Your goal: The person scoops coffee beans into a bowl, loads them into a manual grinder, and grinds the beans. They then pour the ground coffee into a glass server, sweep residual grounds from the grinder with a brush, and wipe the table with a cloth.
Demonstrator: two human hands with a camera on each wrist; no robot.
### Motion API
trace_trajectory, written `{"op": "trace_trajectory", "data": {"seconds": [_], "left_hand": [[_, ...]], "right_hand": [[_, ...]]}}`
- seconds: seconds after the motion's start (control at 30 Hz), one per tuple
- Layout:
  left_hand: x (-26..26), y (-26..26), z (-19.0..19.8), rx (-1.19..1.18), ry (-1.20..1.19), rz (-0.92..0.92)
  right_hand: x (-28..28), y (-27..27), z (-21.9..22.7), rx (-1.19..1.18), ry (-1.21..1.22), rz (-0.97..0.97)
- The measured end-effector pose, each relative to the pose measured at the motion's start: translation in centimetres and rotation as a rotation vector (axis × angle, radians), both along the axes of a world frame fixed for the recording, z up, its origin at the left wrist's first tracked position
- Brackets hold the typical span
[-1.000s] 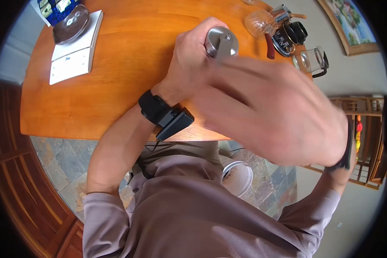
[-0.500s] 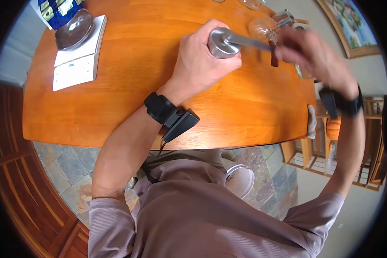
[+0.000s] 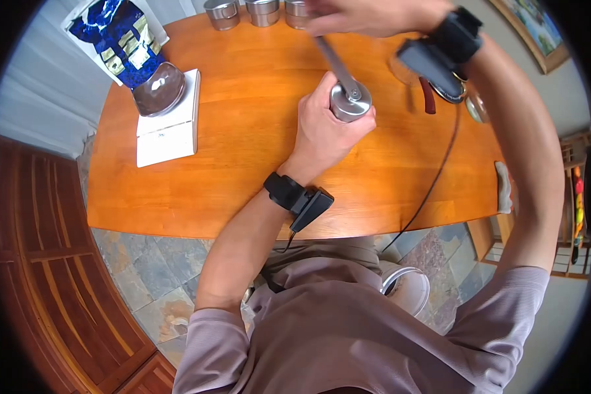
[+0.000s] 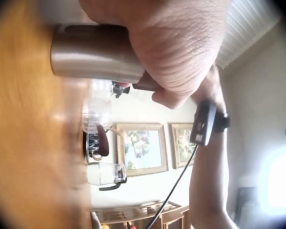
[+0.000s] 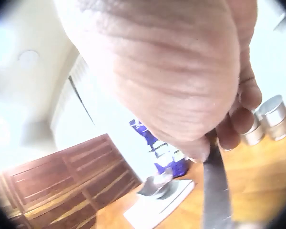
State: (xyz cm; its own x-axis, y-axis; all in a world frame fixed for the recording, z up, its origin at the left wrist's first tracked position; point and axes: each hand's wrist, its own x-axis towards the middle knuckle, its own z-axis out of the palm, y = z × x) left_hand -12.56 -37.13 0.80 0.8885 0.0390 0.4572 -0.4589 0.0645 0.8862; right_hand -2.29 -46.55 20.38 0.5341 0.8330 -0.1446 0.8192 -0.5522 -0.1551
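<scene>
My left hand (image 3: 325,128) grips the metal body of a manual coffee grinder (image 3: 349,104), fingers wrapped round it, over the middle of the table. In the left wrist view the brushed steel cylinder (image 4: 93,55) stands with its base at the tabletop. From the grinder's lid a flat crank arm (image 3: 337,64) points toward the far side of the table. At its outer end is my right hand (image 3: 381,16). The right wrist view has that hand's (image 5: 171,76) thumb and fingers curled round the end of the crank (image 5: 215,186); the knob itself is hidden.
At left, a white scale (image 3: 167,143) bears a dark dish (image 3: 159,90), with a blue patterned bag (image 3: 115,43) behind. Several metal canisters (image 3: 264,12) line the far edge. Glassware, including a carafe (image 4: 104,174), stands at right. A black cable (image 3: 440,177) trails from the right wrist.
My right hand has swung the crank from pointing toward the body, through the right, to the far side. The left hand keeps its grip. The head view has shifted, bringing the canisters into sight.
</scene>
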Motion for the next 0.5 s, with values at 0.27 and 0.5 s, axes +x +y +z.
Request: {"op": "trace_trajectory", "data": {"seconds": [0.27,0.5], "left_hand": [[1.0,0.1,0.3,0.032,0.040,-0.076],[-0.7,0.4,0.2,-0.341,0.368,-0.467]], "right_hand": [[-11.3,-10.2,0.6,-0.207,-0.006,-0.155],[-9.0,-0.7,-6.4,0.393,0.027,0.475]]}}
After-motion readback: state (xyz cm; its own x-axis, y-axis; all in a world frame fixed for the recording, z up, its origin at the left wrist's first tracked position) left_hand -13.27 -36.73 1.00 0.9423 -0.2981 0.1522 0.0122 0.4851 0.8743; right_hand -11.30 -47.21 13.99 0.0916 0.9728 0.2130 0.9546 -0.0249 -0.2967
